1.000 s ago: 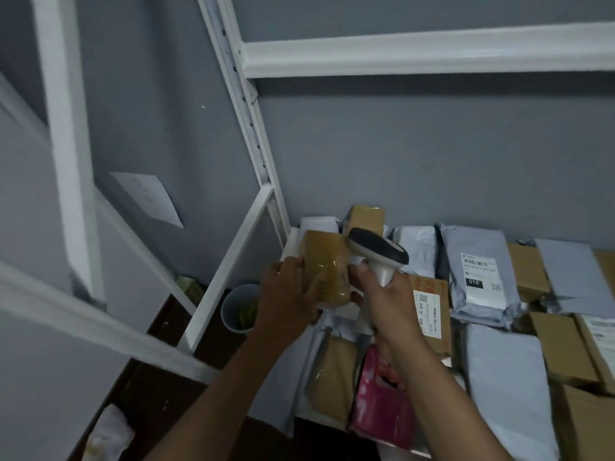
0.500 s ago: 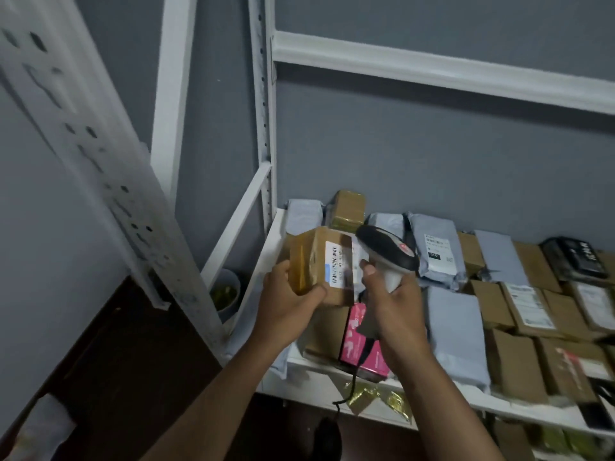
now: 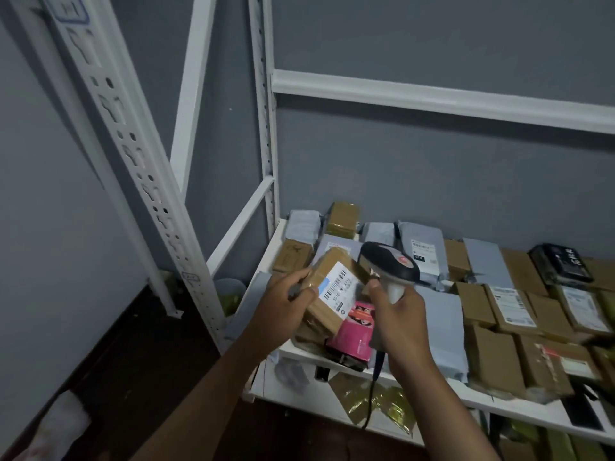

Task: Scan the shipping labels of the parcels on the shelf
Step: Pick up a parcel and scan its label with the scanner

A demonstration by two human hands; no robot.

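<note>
Left hand (image 3: pixel 283 304) grips taped cardboard parcel (image 3: pixel 336 294); right hand (image 3: pixel 399 311) clasps glossy curved scanner (image 3: pixel 389 264)

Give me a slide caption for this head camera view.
Left hand tilts a brown parcel's label toward the scanner gripped in the right hand, above the shelf.
</note>
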